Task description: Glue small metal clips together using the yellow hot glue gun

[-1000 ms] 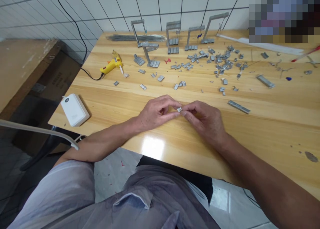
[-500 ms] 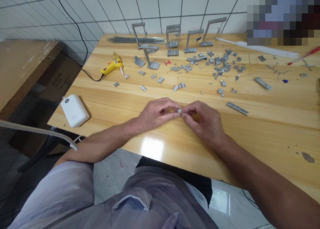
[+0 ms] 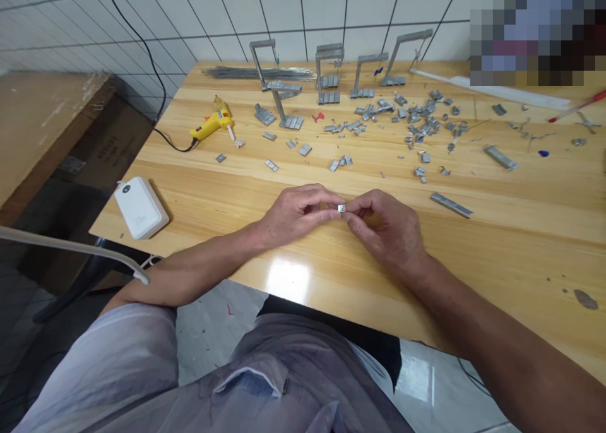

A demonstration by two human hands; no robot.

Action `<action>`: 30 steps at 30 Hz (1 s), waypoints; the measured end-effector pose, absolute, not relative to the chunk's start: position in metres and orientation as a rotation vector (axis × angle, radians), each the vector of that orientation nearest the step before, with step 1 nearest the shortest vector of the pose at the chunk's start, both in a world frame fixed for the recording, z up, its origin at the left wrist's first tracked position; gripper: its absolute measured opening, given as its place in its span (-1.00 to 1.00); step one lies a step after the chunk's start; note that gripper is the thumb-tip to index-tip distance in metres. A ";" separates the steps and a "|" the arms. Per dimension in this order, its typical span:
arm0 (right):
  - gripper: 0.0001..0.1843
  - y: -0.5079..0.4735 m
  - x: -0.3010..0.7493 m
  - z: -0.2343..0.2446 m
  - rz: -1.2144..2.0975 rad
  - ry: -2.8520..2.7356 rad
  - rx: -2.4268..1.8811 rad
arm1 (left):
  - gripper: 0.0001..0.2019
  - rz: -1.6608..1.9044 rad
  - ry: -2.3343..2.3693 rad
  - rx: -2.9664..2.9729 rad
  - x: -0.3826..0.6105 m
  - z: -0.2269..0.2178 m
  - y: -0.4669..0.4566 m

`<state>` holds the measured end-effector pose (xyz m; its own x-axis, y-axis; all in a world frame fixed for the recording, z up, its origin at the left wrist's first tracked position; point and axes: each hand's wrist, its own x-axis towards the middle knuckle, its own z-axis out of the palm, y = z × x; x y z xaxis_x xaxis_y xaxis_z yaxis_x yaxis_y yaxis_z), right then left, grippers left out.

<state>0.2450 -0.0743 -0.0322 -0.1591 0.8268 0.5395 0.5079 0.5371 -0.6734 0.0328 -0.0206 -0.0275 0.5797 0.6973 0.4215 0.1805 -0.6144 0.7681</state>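
Observation:
My left hand (image 3: 296, 213) and my right hand (image 3: 386, 226) meet fingertip to fingertip above the near part of the wooden table (image 3: 521, 231). Between them they pinch a small grey metal staple piece (image 3: 340, 208). Both hands are closed around it, with the other fingers curled under. My forearms rest on the table's front edge.
Several loose staple pieces (image 3: 416, 120) lie scattered across the far middle. Staple-built frames (image 3: 326, 67) stand by the tiled wall. A yellow glue gun (image 3: 211, 124) with a black cord lies at the far left, a white power bank (image 3: 140, 207) at the near left corner. Longer staple strips (image 3: 451, 204) lie to the right.
Both hands stay in nearly the same place. The fingers have shifted slightly on the small staple piece; the view has wobbled a little.

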 end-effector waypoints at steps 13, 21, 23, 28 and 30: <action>-0.83 -0.073 0.245 -0.036 0.455 -1.782 -1.105 | -0.81 0.882 0.773 1.988 0.033 -0.027 -0.022; -0.96 -0.073 0.248 -0.033 0.536 -1.780 -1.115 | -0.73 0.799 0.863 1.839 0.031 -0.028 -0.021; -0.97 -0.073 0.248 -0.034 0.573 -1.754 -1.131 | -0.75 0.808 0.800 1.856 0.032 -0.027 -0.018; -0.90 -0.072 0.247 -0.041 0.704 -1.644 -1.147 | -0.79 0.784 0.712 1.843 0.032 -0.023 -0.014; -0.88 -0.072 0.245 -0.042 0.745 -1.603 -1.135 | -0.78 0.754 0.763 1.796 0.032 -0.024 -0.016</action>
